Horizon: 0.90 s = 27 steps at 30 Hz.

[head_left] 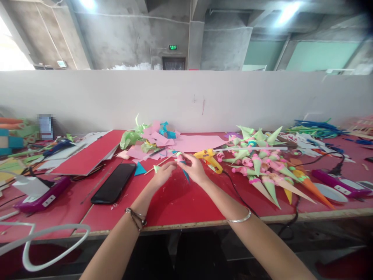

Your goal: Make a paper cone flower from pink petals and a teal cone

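Observation:
A small paper cone figure with a blue cone, pink middle and pale green top is pinched in my right hand above the red table. Close beside it, my left hand has its fingers drawn together, their tips nearly at the figure. What those fingers grip is hidden. A pale green paper tip shows at the left hand's outer edge; whether it is held or lying there I cannot tell. Behind the hands lies a thin wooden stick. Just right of my right hand rests a yellow glue gun with a clear glue stick.
Many paper cone figures are heaped at the right. A black phone and a blue paper scrap lie left. Pink sheets and green scraps sit behind. Purple power strips stand at both sides; the glue gun's cord crosses the table.

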### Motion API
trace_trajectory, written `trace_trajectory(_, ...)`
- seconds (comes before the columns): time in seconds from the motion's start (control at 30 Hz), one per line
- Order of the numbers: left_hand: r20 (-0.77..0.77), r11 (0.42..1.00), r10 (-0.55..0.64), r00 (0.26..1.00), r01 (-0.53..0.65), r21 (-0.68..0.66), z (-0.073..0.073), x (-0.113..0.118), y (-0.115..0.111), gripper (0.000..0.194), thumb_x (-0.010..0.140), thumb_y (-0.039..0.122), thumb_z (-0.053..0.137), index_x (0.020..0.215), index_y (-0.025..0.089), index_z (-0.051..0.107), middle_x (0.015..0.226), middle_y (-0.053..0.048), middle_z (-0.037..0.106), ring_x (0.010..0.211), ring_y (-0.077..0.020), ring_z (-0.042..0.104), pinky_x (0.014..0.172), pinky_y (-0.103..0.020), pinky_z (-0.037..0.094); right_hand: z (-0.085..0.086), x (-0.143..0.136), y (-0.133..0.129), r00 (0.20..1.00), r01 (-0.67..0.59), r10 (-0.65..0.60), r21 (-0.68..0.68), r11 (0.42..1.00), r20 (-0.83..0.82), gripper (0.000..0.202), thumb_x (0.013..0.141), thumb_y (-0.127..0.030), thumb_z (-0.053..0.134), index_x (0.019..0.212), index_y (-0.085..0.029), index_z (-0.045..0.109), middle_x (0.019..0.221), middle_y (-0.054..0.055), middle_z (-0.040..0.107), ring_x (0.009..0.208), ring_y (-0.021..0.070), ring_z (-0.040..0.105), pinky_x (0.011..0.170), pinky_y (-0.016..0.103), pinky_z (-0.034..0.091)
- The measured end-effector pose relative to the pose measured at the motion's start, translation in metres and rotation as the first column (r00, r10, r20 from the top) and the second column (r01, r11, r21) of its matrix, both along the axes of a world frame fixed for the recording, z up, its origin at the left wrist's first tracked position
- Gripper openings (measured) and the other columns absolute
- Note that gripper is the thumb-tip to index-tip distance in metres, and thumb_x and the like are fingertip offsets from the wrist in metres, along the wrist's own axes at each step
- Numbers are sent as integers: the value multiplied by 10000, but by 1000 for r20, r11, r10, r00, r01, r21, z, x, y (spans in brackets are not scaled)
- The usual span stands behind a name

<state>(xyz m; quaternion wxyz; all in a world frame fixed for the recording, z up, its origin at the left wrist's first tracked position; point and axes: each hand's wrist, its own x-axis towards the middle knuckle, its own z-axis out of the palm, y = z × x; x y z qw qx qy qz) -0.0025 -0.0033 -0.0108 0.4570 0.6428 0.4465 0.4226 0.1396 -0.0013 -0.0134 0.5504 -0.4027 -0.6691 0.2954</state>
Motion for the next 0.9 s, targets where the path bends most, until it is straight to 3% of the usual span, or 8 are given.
trace_trajectory(0.13,-141,992,-67,988,81,97,1,3,-7,271,633,266,603,872,137,606,669,20,551,571,-100,444,538,-219,342,1,-2,-2,999,-27,25,-40,999,-45,356,682,-269,596,1019,-156,599,1038,89,614,925,209,583,803,323,464)
trace_trajectory(0.23,-220,987,-58,974,89,135,-1,5,-6,275,668,318,588,869,130,598,659,16,543,568,-100,431,537,-223,331,2,-3,-3,995,-59,53,-68,996,-82,333,680,-291,605,986,-161,613,1003,75,632,925,209,582,807,320,457)
trace_trajectory(0.4,-302,986,-56,952,100,133,-5,4,-1,222,704,342,538,703,125,585,538,41,451,511,-91,384,498,-223,288,3,-5,-6,981,-114,93,-121,986,-169,295,708,-368,571,897,-151,634,894,61,669,866,201,605,758,299,470)
trace_trajectory(0.53,-311,987,-65,948,107,122,-6,3,1,233,714,355,510,718,132,578,534,47,436,514,-96,389,499,-221,293,3,-5,-4,971,-110,74,-149,983,-227,295,758,-393,483,835,-157,643,886,60,676,886,196,603,777,302,463)
trace_trajectory(0.7,-293,985,-81,953,122,124,-4,3,-2,206,712,339,508,662,147,563,520,48,428,518,-99,387,495,-217,290,3,-2,-3,971,-64,24,-160,985,-239,173,694,-287,545,790,-173,634,855,48,676,853,198,606,776,320,461)
trace_trajectory(0.9,-233,986,-85,969,116,123,-4,3,-3,183,707,308,520,629,154,580,503,50,461,522,-106,427,519,-219,325,5,-1,-3,965,-5,-28,-127,992,-261,127,692,-297,537,736,-183,573,774,21,646,781,167,594,734,288,467)
